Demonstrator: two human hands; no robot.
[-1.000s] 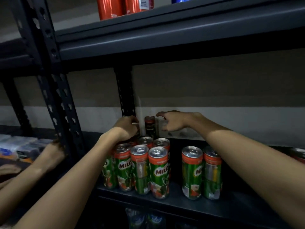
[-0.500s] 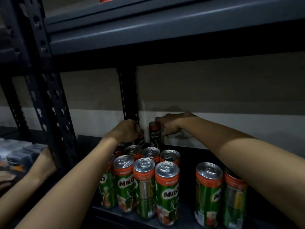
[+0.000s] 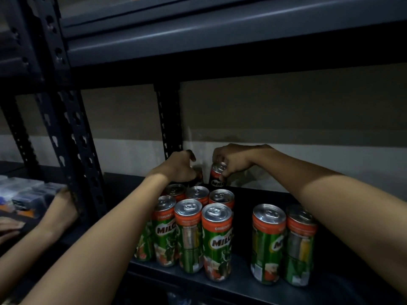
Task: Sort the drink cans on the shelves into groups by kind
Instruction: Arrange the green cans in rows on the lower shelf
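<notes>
Both my arms reach deep into a dark metal shelf [image 3: 242, 289]. My right hand [image 3: 233, 160] grips a dark Milo can [image 3: 217, 180] by its top rim at the back of the shelf. My left hand [image 3: 179, 167] curls over a second dark can [image 3: 198, 177] beside it, mostly hidden by the hand. In front stands a tight cluster of several green Milo cans [image 3: 217, 241] with orange tops. To the right, apart from that cluster, two green Milo cans [image 3: 267, 243] stand side by side.
A perforated black upright [image 3: 66, 133] stands at the left front, another upright [image 3: 168, 119] at the back. The upper shelf [image 3: 220, 34] hangs low overhead. Another person's hand [image 3: 62, 208] and stacked boxes [image 3: 24, 194] are in the left bay.
The camera has moved closer and lower. My right hand went from touching beside the dark can to gripping its top. My left hand stayed over the other back can.
</notes>
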